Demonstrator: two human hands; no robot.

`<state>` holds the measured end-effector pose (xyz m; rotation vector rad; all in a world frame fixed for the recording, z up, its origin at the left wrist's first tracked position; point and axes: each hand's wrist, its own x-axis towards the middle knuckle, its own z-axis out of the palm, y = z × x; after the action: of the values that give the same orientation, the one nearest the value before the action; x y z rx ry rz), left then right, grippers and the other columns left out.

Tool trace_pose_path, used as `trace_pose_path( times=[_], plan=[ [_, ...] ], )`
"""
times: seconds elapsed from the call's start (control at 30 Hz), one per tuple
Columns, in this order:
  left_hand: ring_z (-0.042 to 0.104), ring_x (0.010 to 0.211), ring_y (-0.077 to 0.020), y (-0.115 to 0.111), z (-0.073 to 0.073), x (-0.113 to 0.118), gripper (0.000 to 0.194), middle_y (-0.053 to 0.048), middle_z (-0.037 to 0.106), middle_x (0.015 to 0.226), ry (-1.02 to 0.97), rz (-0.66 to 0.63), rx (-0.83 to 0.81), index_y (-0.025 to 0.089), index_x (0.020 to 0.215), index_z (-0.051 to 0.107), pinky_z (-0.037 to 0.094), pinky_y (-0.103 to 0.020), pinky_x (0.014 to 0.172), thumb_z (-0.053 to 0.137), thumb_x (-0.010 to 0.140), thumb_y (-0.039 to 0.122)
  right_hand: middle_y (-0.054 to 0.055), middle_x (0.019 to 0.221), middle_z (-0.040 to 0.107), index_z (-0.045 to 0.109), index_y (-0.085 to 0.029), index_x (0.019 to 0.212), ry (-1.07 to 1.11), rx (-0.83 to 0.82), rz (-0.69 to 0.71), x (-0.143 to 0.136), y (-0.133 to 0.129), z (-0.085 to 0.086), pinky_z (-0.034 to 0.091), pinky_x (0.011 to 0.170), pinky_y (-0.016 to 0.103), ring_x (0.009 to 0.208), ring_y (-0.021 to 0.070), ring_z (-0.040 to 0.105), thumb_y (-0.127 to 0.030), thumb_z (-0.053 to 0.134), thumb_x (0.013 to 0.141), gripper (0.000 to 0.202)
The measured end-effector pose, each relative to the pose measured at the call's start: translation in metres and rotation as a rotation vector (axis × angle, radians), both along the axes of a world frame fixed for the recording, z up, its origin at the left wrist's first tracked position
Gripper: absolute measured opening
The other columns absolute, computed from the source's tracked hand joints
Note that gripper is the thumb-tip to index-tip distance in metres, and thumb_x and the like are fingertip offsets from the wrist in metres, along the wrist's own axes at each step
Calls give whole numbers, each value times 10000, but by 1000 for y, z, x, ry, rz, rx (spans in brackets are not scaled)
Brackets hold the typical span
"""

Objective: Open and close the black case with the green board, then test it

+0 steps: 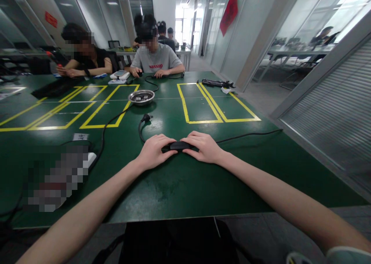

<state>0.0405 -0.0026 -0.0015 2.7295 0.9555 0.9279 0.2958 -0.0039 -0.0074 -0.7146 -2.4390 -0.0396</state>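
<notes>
A black power adapter [180,146] lies low over the green table, held at both ends. My left hand [155,151] is closed on its left end, thumb in front and fingers behind. On the right end, my right hand [205,146] grips it the same way. From the left side a black cord curves up to a plug [147,118] resting on the table. A thinner black cable [249,135] runs out to the right from behind my right hand. Fingers cover both ends of the adapter.
Ahead stands a metal bowl [141,97] with small metal parts in it. Yellow tape [203,122] marks rectangles on the green table [162,190]. A black folded tripod-like object [217,83] lies at the far right. Two people sit across; a blurred object [62,179] is at left.
</notes>
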Motion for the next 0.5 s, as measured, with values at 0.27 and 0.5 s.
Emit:
trace_pose_path(
  times=[0.27,0.5],
  plan=[
    [687,1059,-266,1,-2,-1,459,-88,759,1162,-29,-15,-16,214,1320,650,564,-434,941,768,899,356,115,1046,763,662,-181,1253,-27,-82,-48,0,3,-4,589,819,385,954,257,701,-381,534,1043,318],
    [551,1361,-306,-2,2,0,638,-114,610,1466,-67,-15,21,261,1524,483,431,-532,1167,709,930,309,126,1069,766,727,-206,1169,282,-62,-505,51,36,-6,577,830,436,938,300,705,-447,554,993,344]
  ],
)
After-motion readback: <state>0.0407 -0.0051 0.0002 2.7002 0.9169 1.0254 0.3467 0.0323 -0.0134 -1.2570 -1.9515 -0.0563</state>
